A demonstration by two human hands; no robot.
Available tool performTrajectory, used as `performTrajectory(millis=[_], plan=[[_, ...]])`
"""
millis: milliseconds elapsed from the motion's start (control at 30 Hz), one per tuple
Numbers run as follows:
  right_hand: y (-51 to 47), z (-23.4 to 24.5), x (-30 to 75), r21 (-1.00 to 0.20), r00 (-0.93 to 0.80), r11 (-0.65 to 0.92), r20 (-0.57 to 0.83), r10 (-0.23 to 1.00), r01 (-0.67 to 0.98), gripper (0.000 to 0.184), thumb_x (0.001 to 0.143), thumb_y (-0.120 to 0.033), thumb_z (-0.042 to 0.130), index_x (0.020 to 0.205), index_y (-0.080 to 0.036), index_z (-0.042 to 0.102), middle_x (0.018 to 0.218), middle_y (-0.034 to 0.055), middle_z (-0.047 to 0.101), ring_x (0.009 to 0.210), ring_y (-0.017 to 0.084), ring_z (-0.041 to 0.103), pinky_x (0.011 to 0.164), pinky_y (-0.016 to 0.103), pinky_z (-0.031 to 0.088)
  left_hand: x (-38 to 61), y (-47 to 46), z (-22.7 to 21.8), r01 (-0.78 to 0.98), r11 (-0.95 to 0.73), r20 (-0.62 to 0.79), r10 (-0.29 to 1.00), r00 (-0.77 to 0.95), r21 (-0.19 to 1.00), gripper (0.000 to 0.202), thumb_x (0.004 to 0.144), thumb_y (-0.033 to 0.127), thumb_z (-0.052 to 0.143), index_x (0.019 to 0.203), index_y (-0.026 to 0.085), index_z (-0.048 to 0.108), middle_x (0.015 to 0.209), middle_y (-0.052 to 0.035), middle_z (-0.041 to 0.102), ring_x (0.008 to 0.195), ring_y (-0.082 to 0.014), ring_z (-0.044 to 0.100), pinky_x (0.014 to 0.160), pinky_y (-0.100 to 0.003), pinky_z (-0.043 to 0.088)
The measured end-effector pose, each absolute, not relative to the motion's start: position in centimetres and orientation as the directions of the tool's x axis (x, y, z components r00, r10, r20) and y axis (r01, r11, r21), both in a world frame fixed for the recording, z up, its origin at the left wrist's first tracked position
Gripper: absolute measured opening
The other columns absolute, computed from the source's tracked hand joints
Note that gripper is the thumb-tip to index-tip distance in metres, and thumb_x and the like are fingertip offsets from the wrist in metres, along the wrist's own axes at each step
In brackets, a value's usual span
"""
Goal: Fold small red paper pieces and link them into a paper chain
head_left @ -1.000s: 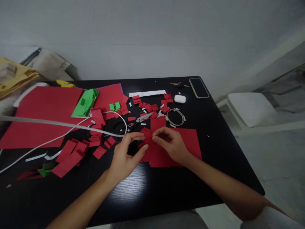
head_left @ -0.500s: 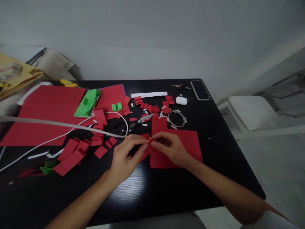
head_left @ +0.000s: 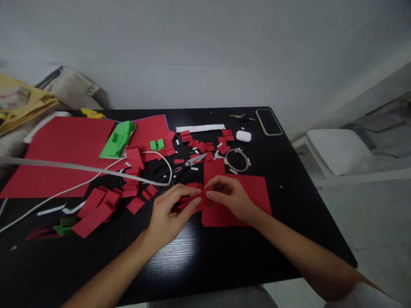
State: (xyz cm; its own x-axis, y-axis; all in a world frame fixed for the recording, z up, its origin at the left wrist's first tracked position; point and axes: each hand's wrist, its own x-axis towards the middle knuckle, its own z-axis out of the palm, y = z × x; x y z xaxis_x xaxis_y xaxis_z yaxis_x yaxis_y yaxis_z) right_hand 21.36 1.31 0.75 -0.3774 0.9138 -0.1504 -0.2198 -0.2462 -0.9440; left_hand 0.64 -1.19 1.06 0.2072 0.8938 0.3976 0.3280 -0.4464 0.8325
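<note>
Between my hands is a small folded piece of red paper (head_left: 194,185), partly hidden by my fingers. My left hand (head_left: 171,209) pinches its left part between thumb and fingertips. On the other side, my right hand (head_left: 229,196) is closed with thumb and fingertips at the paper's right end. Beneath my right hand lie flat red paper sheets (head_left: 255,194). Just beyond my hands are scissors (head_left: 196,160) with the blades slightly apart, and a tape ring (head_left: 227,160) with white bits stuck around it. Small folded red pieces (head_left: 135,205) lie scattered left of my left hand.
A white cable (head_left: 83,166) crosses the left side over large red sheets (head_left: 61,158). Stacked green paper (head_left: 118,139) lies there too. At the back are a white strip (head_left: 201,128), keys (head_left: 240,116), a white case (head_left: 243,136) and a phone (head_left: 269,122).
The red paper between my hands has shifted, and more of it shows above and inside my left fingers. Both hands stay in nearly the same place.
</note>
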Motion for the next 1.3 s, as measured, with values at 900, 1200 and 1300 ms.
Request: performTrajectory(millis=[900,1200,1300], plan=[[1.22,0.51,21.08,-0.990,-0.254,-0.123,-0.101,0.962,-0.074,0.013,0.085,-0.032,0.080,0.084,-0.019,0.077,0.079,0.0013,0.075,0.071,0.014,0.067,0.068,0.027,0.056,0.95,-0.93,0.61,0.316,-0.136,0.105,0.988,0.111,0.939,0.010,0.090,0.023,0.073,0.098,0.019,0.079,0.087,-0.0013,0.080,0.078,-0.0134,0.073,0.073,-0.021,0.057],[1.05,0.39,20.93,-0.997,-0.292,-0.067,-0.073,0.954,0.031,0.013,0.089,-0.032,0.076,0.085,-0.019,0.076,0.079,0.0014,0.073,0.072,0.015,0.065,0.069,0.027,0.052,0.83,-0.89,0.81,0.406,-0.169,0.081,0.971,0.224,0.898,0.020,0.096,0.031,0.064,0.084,0.018,0.073,0.071,0.0014,0.068,0.064,-0.0115,0.061,0.062,-0.022,0.048],[1.15,0.31,20.98,-0.996,-0.309,-0.089,-0.092,0.947,0.023,0.014,0.089,-0.031,0.074,0.085,-0.018,0.074,0.078,0.0010,0.071,0.072,0.015,0.064,0.070,0.028,0.052,0.82,-0.86,0.75,0.404,-0.158,0.067,0.971,0.231,0.901,0.022,0.096,0.032,0.063,0.083,0.017,0.072,0.071,0.0013,0.067,0.063,-0.0115,0.059,0.061,-0.022,0.047]])
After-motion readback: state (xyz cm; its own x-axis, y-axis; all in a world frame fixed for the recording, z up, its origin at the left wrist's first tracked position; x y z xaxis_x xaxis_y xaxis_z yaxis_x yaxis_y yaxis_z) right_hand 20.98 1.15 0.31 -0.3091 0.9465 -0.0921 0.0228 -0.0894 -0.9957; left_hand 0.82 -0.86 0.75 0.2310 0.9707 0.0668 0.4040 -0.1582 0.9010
